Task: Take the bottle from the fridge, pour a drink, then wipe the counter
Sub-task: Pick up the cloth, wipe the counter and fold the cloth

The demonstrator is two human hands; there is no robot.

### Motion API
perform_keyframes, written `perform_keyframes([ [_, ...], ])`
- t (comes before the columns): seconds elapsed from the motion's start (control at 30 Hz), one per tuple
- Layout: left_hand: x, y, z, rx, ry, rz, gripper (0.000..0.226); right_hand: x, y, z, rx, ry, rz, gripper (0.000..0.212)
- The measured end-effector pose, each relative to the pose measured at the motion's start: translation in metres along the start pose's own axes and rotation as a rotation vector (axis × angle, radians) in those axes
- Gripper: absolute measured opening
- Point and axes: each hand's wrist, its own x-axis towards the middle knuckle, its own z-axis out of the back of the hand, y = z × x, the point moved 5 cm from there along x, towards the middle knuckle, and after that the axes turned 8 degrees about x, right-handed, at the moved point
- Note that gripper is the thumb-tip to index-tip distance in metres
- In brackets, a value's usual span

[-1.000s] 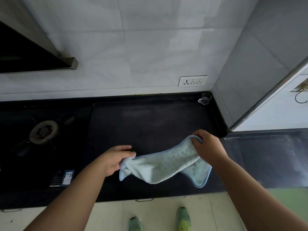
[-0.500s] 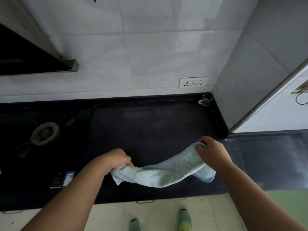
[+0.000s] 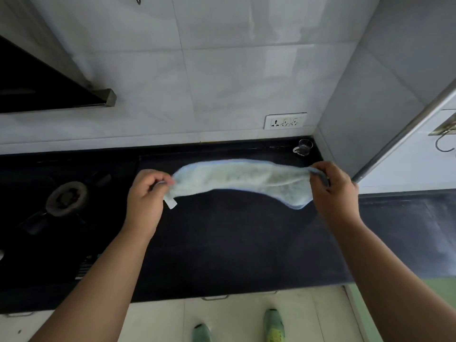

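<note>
A light blue cloth [image 3: 241, 177] is stretched wide in the air above the black counter [image 3: 234, 243]. My left hand [image 3: 145, 193] pinches its left corner, where a small white tag hangs. My right hand [image 3: 333, 191] grips the right corner, and a flap of cloth droops below it. A small clear glass cup [image 3: 303, 147] stands in the far right corner of the counter, apart from both hands. No bottle is in view.
A gas burner [image 3: 66, 198] sits on the left part of the counter, under a dark hood [image 3: 49, 87]. A wall socket [image 3: 285, 121] is above the back edge. A grey side wall [image 3: 370, 107] bounds the right. Drawer handles line the front edge.
Both hands have risen and moved apart toward the back of the counter, pulling the sagging cloth out wide and nearly flat.
</note>
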Motion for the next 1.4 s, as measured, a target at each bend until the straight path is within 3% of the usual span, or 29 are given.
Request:
perform_keyframes([
  [0.1,-0.013,0.041,-0.002,0.178,0.064,0.069,0.039,-0.020,-0.035,-0.013,0.011,0.123,-0.081,0.014],
  [0.17,-0.020,0.071,-0.006,0.439,0.182,0.015,0.052,-0.037,-0.058,-0.023,-0.001,0.202,-0.175,0.019],
  [0.27,-0.034,0.105,-0.007,0.712,0.308,0.079,0.040,-0.058,-0.090,-0.035,-0.042,0.295,-0.301,0.023],
  [0.37,-0.044,0.119,-0.012,0.589,0.375,0.310,0.036,-0.067,-0.103,-0.043,-0.151,0.408,-0.342,0.018],
  [0.5,-0.039,0.112,-0.026,0.179,0.336,0.596,0.029,-0.048,-0.100,-0.048,-0.045,0.332,-0.488,0.016],
  [0.57,-0.021,0.101,-0.031,0.134,0.295,0.548,0.029,-0.032,-0.093,-0.052,0.090,0.276,-0.550,0.017],
  [0.73,0.019,0.037,-0.032,0.004,0.156,0.272,0.032,0.012,-0.043,-0.036,0.204,0.111,-0.358,0.013],
  [0.9,-0.001,0.004,-0.017,-0.190,0.022,0.072,0.030,-0.002,-0.031,-0.017,0.314,0.008,-0.230,0.014],
  [1.0,-0.035,0.048,-0.015,-0.061,0.056,0.108,0.028,-0.039,-0.054,-0.020,0.239,0.102,-0.179,0.016],
  [1.1,-0.070,0.114,-0.022,0.177,0.136,0.159,0.042,-0.076,-0.098,-0.040,0.079,0.327,-0.289,0.030],
  [1.17,-0.086,0.147,-0.031,0.389,0.227,0.205,0.047,-0.093,-0.119,-0.056,-0.117,0.488,-0.354,0.025],
  [1.27,-0.094,0.159,-0.048,0.637,0.315,0.253,0.052,-0.105,-0.126,-0.079,-0.386,0.666,-0.442,0.045],
  [1.4,-0.076,0.141,-0.097,0.831,0.457,0.081,0.058,-0.099,-0.122,-0.121,-0.368,0.728,-0.376,0.058],
])
